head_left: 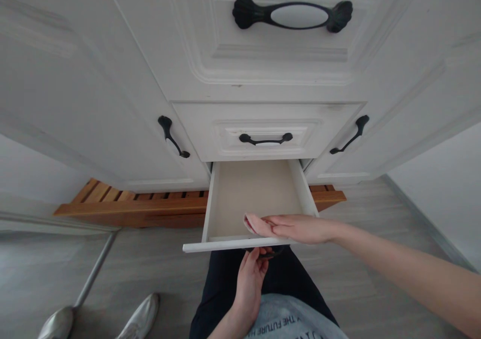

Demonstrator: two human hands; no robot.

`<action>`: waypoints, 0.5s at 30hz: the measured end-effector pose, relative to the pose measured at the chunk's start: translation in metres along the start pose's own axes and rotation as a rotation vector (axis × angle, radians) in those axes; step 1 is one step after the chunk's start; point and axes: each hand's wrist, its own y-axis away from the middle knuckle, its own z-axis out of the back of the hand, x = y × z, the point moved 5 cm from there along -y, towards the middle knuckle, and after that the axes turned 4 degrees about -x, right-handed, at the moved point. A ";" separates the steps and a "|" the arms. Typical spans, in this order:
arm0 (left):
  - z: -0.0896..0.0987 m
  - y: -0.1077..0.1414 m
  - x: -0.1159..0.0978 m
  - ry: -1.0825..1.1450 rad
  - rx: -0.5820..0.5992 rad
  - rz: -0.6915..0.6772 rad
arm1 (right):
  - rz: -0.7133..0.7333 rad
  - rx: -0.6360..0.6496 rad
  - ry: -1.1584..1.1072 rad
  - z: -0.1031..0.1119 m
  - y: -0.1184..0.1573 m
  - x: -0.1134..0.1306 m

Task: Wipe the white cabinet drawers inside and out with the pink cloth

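Note:
An open white drawer (259, 194) juts out from the cabinet, its inside bare apart from what my right hand has there. My right hand (300, 228) reaches over the drawer's front edge from the right, its fingers pressed round a small folded pink cloth (259, 225). Below the drawer front (218, 246), my left hand (252, 274) has its fingers curled round the dark handle (271, 253), which is partly hidden.
Closed above is another drawer with a dark handle (266, 139). Cabinet doors flank it. A wooden slatted rack (150, 208) lies low behind the drawer. Pale shoes (141, 319) stand on the floor at lower left.

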 end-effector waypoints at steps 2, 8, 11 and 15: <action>0.000 0.001 0.001 0.021 0.011 0.011 | 0.025 -0.014 0.043 -0.014 -0.024 0.013; 0.003 0.000 0.002 0.049 0.053 -0.010 | 0.053 -0.054 0.249 -0.056 -0.090 0.048; -0.002 0.003 -0.004 0.064 0.038 -0.027 | 0.090 -0.109 0.383 -0.073 -0.107 0.062; 0.015 0.025 -0.024 -0.280 -0.678 -0.132 | 0.233 -0.244 0.563 -0.089 -0.111 0.074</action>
